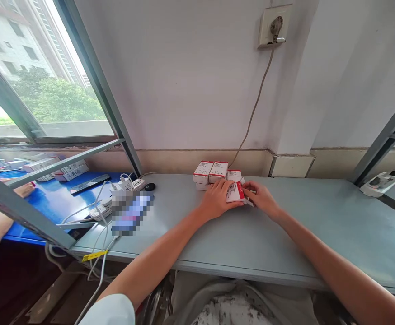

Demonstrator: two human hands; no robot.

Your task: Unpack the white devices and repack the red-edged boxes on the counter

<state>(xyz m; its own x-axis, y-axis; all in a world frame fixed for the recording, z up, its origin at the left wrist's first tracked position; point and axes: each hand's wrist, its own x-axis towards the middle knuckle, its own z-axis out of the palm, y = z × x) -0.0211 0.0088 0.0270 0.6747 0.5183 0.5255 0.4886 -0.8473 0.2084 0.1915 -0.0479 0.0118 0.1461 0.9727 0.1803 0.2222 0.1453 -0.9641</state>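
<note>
A small white carton (233,193) with a red end is held just in front of a stack of similar cartons. My left hand (218,199) is closed around its left side, the thumb along the near edge. My right hand (261,198) has its fingers closed at the red right end, where a bit of white shows below; whether this is a flap or another box I cannot tell. Behind my hands, a stacked carton (203,168) stands beside another carton (218,169), with one more carton (234,175) to their right. My hands partly cover the lower boxes.
On the grey table (285,253), a phone with a blurred screen (133,213), a black mouse (150,186) and power strips with white cables lie left. A metal frame post (24,212) separates a blue table, where another person's arm (1,221) shows. A white device (380,183) sits right.
</note>
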